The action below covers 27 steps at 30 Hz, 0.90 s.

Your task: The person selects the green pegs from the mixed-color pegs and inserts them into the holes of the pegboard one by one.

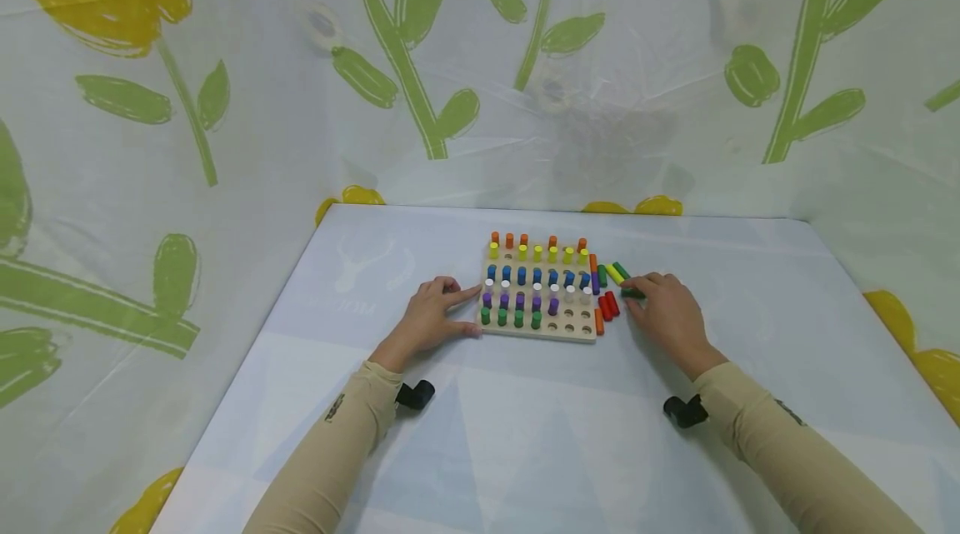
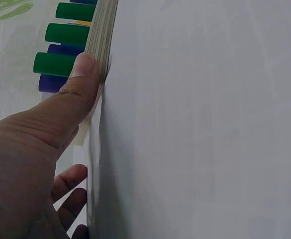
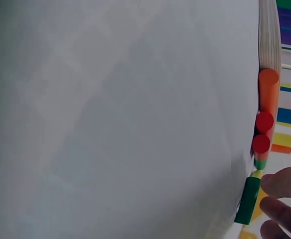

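A wooden pegboard [image 1: 535, 334] bears upright pegs in colour rows: orange at the back, then yellow, blue, white, purple and green in front. Several holes at its front right hold no peg. My left hand [image 1: 429, 316] touches the board's left side, forefinger and thumb stretched out; in the left wrist view the thumb [image 2: 84, 64] lies against the board's edge by a green peg [image 2: 53, 64]. Right of the board, my right hand [image 1: 667, 313] has its fingertips at a green peg [image 1: 633, 293]. That peg [image 3: 247, 200] lies on the table, with the fingers just above it.
Loose pegs lie between the board and my right hand: two red pegs [image 1: 609, 305], a yellow peg [image 1: 614, 273], a green peg [image 1: 602, 276], and an orange peg [image 1: 599, 321] at the board's edge. The table [image 1: 525, 434] meets a flowered cloth wall [image 1: 637, 126] behind.
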{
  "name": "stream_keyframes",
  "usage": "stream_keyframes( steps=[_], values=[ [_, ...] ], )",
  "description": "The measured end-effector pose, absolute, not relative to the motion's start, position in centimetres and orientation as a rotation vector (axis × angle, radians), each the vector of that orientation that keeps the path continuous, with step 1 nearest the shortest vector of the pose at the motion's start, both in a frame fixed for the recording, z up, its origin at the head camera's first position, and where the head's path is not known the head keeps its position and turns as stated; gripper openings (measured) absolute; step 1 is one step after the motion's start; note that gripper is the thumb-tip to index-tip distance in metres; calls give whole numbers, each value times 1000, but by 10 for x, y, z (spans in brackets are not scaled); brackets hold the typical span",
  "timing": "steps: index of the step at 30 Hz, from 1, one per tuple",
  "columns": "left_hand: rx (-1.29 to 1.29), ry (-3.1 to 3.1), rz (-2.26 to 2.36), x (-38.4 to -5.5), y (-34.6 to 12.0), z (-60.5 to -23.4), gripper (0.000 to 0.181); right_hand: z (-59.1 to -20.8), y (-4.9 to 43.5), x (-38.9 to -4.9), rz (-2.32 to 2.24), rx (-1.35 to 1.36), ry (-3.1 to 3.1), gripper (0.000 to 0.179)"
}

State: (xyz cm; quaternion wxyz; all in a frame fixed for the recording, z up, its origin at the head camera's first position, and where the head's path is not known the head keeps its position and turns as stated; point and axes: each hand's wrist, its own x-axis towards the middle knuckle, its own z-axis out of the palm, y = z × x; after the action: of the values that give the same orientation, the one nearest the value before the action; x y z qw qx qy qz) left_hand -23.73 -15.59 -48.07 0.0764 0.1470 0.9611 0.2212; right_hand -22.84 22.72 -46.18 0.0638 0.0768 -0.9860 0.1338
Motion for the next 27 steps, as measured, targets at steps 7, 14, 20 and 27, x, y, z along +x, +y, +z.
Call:
stream_keyframes(
  steps=[7, 14, 20, 27],
  values=[
    [441, 2876, 668, -236, -155, -478, 79, -459, 227, -231, 380, 215, -2987, 30],
    [433, 2872, 670, -235, -155, -477, 79, -460, 226, -233, 347, 216, -2981, 26],
    [424, 2862, 681, -235, -155, -476, 79, -460, 227, -234, 322, 226, -2986, 27],
    [416, 2867, 671, -235, -155, -477, 79, -461, 227, -235, 322, 238, -2989, 27]
  ],
)
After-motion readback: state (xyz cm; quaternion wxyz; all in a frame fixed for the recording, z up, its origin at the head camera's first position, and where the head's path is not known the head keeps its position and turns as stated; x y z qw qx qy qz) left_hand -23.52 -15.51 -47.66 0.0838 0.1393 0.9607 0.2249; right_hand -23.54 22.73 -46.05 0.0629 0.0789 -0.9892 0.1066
